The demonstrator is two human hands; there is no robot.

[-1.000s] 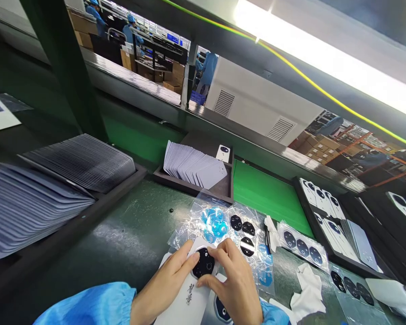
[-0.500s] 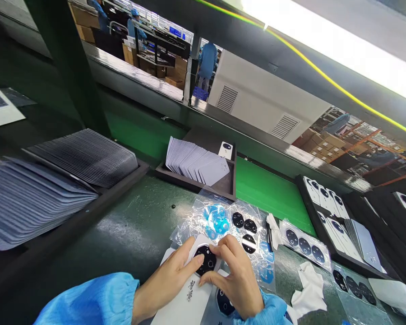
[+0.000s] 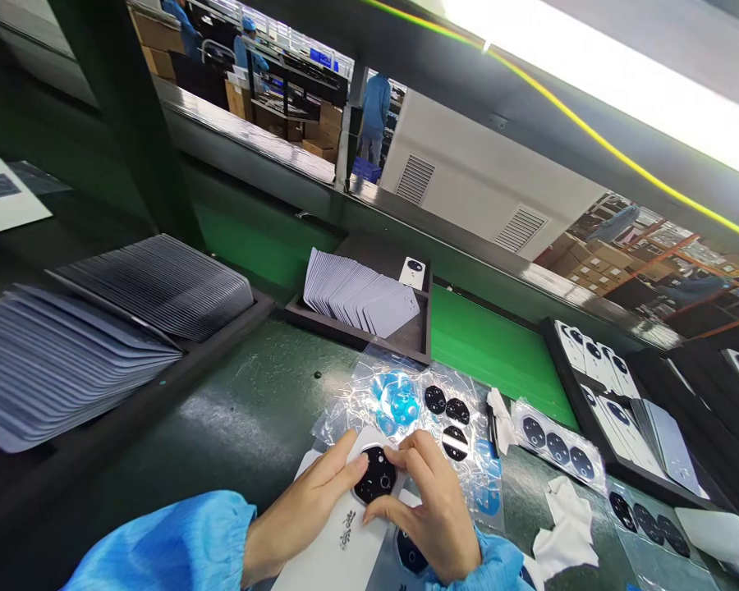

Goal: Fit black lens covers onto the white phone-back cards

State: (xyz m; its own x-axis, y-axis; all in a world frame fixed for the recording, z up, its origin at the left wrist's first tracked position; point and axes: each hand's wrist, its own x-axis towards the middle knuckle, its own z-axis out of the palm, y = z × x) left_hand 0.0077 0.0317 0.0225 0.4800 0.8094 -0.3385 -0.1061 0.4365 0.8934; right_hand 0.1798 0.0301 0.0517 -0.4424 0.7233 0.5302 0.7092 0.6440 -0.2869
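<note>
A white phone back cover (image 3: 338, 546) with small dark lettering lies slanted in front of me, and a round black camera lens cover (image 3: 375, 474) sits at its top end. My left hand (image 3: 311, 505) grips the cover's left edge, its thumb at the black piece's left side. My right hand (image 3: 428, 501) holds the cover's right side, with thumb and index finger around the black piece's edge. Another black lens cover (image 3: 410, 552) on a pale panel shows partly beneath my right hand. Just beyond lie loose black lens covers (image 3: 454, 442) on clear film.
Blue round films (image 3: 396, 402) lie on the plastic sheet. Left stands a rack of grey panels (image 3: 153, 287); a tray (image 3: 357, 330) of fanned panels is behind. At right are a white cloth (image 3: 566, 525), bagged lens covers (image 3: 557, 447) and a tray of white covers (image 3: 616, 427).
My left thumb has drawn back slightly toward the black lens cover's left edge, uncovering more of it. The right hand stays almost in place. The whole view has shifted slightly.
</note>
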